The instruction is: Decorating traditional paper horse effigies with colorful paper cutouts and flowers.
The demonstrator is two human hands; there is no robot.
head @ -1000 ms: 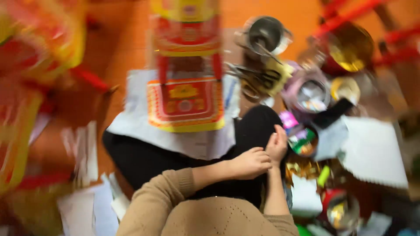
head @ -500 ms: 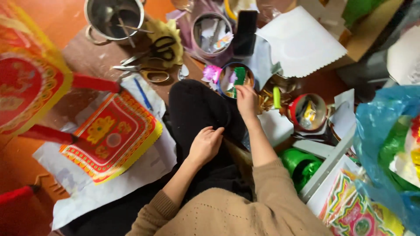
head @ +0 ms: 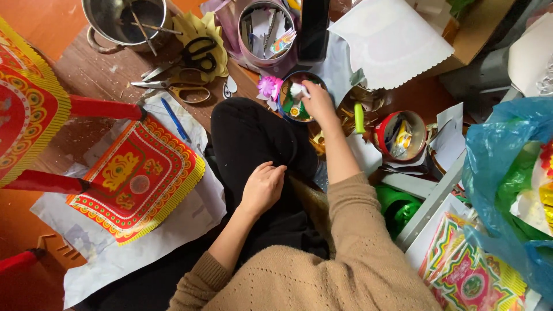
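Right hand [head: 318, 103] now reaching one round tin [head: 286, 107], left hand [head: 262, 187] resting on lap.

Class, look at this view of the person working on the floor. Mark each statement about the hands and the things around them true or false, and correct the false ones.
1. The right hand reaches into a small round bowl of coloured bits. True.
2. The left hand holds the scissors. False: it rests on the black-clad lap; the scissors lie on the floor.
3. A blue pen lies beside the red and yellow patterned paper. True.
4. The metal pot stands on the lap. False: it stands on the floor, beyond the scissors.
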